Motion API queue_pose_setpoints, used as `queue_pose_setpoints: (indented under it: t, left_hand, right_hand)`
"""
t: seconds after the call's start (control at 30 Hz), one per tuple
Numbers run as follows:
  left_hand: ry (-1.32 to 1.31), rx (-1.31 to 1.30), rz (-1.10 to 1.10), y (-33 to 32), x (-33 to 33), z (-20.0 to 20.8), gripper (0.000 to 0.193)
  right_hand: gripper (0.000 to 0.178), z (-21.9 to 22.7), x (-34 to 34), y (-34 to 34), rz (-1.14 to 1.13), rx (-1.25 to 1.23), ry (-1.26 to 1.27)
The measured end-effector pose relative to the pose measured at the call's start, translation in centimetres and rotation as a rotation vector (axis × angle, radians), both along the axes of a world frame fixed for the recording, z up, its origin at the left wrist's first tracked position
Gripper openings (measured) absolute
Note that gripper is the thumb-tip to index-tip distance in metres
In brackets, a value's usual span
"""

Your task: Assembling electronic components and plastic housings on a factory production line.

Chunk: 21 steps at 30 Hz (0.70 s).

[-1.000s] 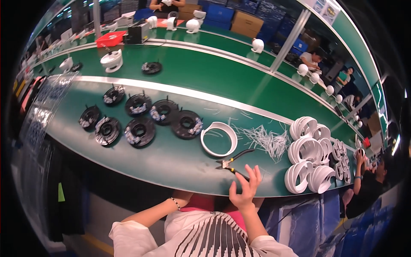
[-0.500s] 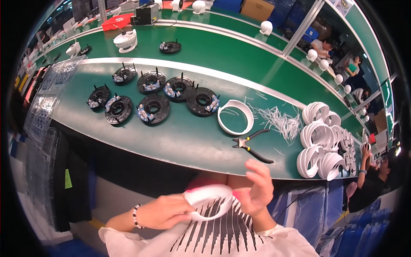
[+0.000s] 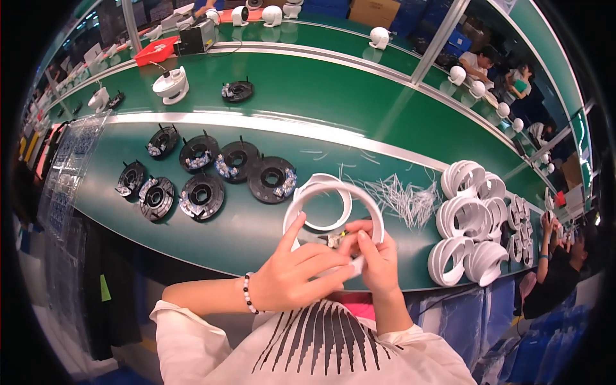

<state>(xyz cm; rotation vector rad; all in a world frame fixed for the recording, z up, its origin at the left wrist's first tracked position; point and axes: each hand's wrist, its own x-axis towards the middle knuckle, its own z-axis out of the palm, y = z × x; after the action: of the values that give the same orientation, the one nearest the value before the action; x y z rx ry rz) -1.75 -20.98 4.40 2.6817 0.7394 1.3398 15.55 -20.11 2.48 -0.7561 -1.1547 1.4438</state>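
- Brown box (image 3: 374, 11) at the top: any print on it is too small to make out.
- Bright green tag (image 3: 105, 287) at the lower left: whether it bears writing cannot be told.
- The person's white shirt (image 3: 398, 362) has a front print of dark stripes, jagged at the lower ends.
- The white ring (image 3: 373, 212) stands upright near the front edge of the table (image 3: 224, 247), between both hands.
- Left hand (image 3: 292, 276), with a beaded bracelet (image 3: 247, 293) at the wrist: closed on the ring, index finger up along its left side, other fingers across its lower part.
- Right hand (image 3: 378, 266): thumb and fingers pinch the ring's lower right side; whether something small sits between those fingertips cannot be told.
- Half a second ago the ring was lower, at the lap, in the left hand alone, while the right was raised with fingers spread.
- It now partly hides a second ring (image 3: 327, 228) lying on the table, and the pliers (image 3: 335, 239), whose head shows through the opening.
- Black round parts (image 3: 202, 196) at left, thin white strips (image 3: 404, 202) and stacked white rings (image 3: 465, 218) at right lie arranged as before.
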Motion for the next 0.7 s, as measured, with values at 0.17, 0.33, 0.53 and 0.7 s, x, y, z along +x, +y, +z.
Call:
queue_pose_setpoints:
  t: [0.17,0.33,0.53,0.7]
  left_hand:
    - [-0.105,-0.293,-0.092,5.5,-0.4,3.1,0.068]
    - [0.148,-0.920,-0.494,9.3,0.6,3.0,0.038]
    - [-0.382,-1.310,-0.578,11.9,3.0,3.5,0.049]
    - [-0.663,-1.347,-0.673,11.9,7.8,1.2,0.054]
  right_hand:
    - [0.025,2.0,2.6,2.2,0.108,0.072,-0.450]
    - [0.024,0.0,3.9,5.5,0.006,0.356,-0.315]
    - [0.125,-0.7,2.9,6.2,-0.356,0.274,0.010]
    - [0.132,-2.0,3.1,8.3,-0.557,0.409,-0.257]
